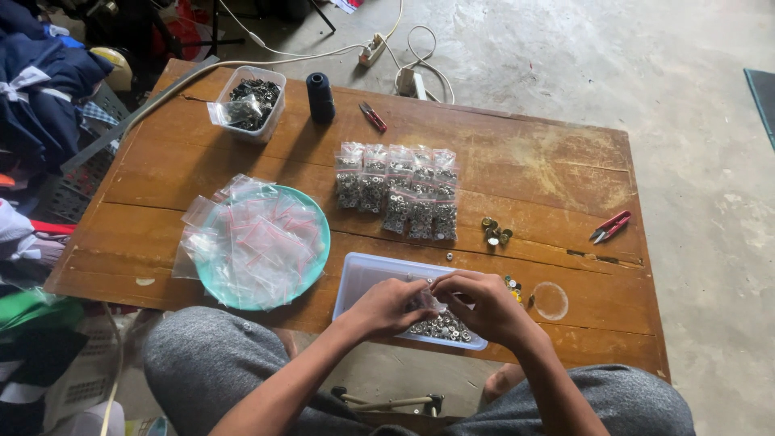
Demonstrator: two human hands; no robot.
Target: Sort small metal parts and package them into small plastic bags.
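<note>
Small clear bag [428, 300] — pinched between both hands, left [386, 308] and right [483, 305] — above the tray [363, 274].

Two red snips [372, 116] [609, 227], two clear plastic tubs [250, 102] [363, 274], one teal plate [321, 242], one dark thread spool [320, 98], two hands [387, 307] [483, 305]

Soft, even daylight fills the scene. The desk [525, 173] shows a pale sheen on its far right part and only faint shadows beside things on it. Focus is sharp at centre; the desk's edges bow from wide-angle distortion.
</note>
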